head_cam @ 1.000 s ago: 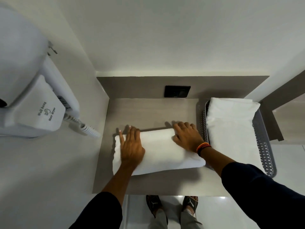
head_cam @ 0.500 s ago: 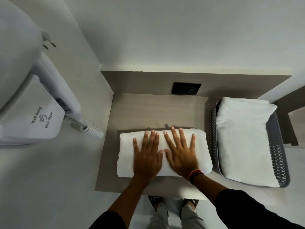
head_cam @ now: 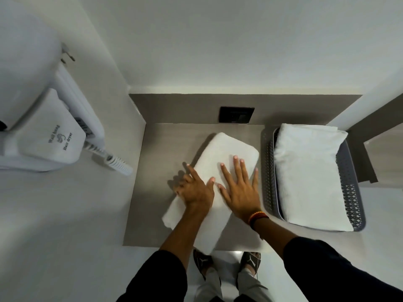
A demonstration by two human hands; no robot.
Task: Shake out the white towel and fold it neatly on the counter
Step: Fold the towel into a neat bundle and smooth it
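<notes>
The white towel (head_cam: 229, 147) lies folded into a thick oblong on the grey counter (head_cam: 172, 138), turned on a diagonal. Its far end points to the back right, and its near end reaches over the counter's front edge. My left hand (head_cam: 194, 189) is at the towel's left long edge, thumb on top and fingers curled down over the side; they are blurred. My right hand (head_cam: 238, 186) rests flat on top of the towel with its fingers spread.
A grey perforated basket (head_cam: 267, 171) holding another folded white towel (head_cam: 305, 171) stands right beside the towel. A wall-hung hair dryer (head_cam: 43, 138) with a coiled cord is on the left wall. A black socket (head_cam: 236, 114) sits in the back panel.
The towel lay square to the counter with both palms flat on it; it has now swung to a diagonal. My left hand has shifted to its left edge.
</notes>
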